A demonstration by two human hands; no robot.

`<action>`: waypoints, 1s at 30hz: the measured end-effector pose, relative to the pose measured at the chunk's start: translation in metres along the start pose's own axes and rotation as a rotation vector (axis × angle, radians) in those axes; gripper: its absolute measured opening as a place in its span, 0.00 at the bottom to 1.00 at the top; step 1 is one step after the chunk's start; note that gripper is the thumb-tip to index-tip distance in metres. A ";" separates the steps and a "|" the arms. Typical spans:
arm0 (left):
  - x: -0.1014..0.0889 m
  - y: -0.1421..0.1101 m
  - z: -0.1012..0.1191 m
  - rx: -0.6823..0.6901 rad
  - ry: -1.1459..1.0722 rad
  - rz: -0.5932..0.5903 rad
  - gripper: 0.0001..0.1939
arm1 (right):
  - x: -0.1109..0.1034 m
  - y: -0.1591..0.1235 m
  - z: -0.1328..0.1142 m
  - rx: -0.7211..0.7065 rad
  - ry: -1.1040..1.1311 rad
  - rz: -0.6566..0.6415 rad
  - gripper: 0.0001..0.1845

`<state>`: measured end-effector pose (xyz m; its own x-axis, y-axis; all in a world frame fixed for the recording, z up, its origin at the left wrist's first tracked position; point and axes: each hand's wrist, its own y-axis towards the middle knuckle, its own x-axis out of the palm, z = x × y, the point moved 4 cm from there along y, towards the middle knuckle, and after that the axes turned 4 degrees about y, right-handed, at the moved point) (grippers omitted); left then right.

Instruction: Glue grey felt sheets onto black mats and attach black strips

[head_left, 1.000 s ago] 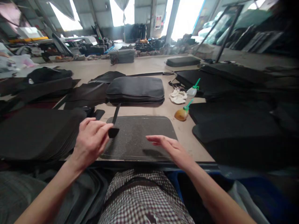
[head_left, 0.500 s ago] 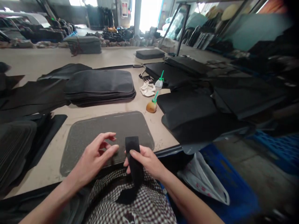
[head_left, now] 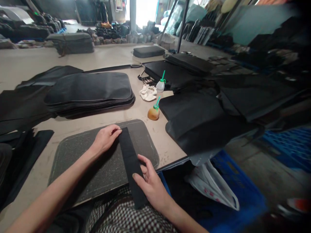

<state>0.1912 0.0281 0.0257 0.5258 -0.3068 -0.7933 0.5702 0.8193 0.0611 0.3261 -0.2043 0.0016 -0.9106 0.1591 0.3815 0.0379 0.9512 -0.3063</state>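
A long black strip [head_left: 128, 155] of flat material lies slanted over the dark grey rounded panel [head_left: 102, 174], its near end reaching past the table edge over the checked apron. My left hand [head_left: 105, 139] pinches the strip's far left corner between thumb and fingertips. Lower down, my right hand [head_left: 153, 187] grips the strip by its right edge, thumb on top and fingers curled at the side. Part of the panel is hidden under my left forearm and the strip.
Behind the panel sits a stack of black rounded panels [head_left: 92, 87]. An amber bottle [head_left: 153, 114], a clear bottle [head_left: 160, 86] and a crumpled white cloth [head_left: 148, 93] stand to its right. Black sheets [head_left: 199, 119] cover the table's right side, above a blue crate [head_left: 243, 194].
The strip went from my left hand to my right, then was stretched out straight over the panel. My left hand has taken its far end. The view has turned right.
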 end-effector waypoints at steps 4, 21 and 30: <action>0.013 0.037 -0.017 0.112 0.278 0.100 0.13 | -0.010 0.005 0.003 -0.006 -0.156 0.081 0.28; 0.017 0.059 -0.035 0.084 0.372 0.073 0.09 | -0.005 0.014 -0.005 0.010 -0.334 0.047 0.14; 0.023 0.060 -0.034 0.117 0.475 0.129 0.07 | -0.009 0.015 -0.006 0.030 -0.392 0.067 0.12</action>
<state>0.2159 0.0862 -0.0094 0.2670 0.0699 -0.9612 0.6004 0.7681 0.2226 0.3372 -0.1894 -0.0011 -0.9948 0.1016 -0.0001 0.0954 0.9332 -0.3463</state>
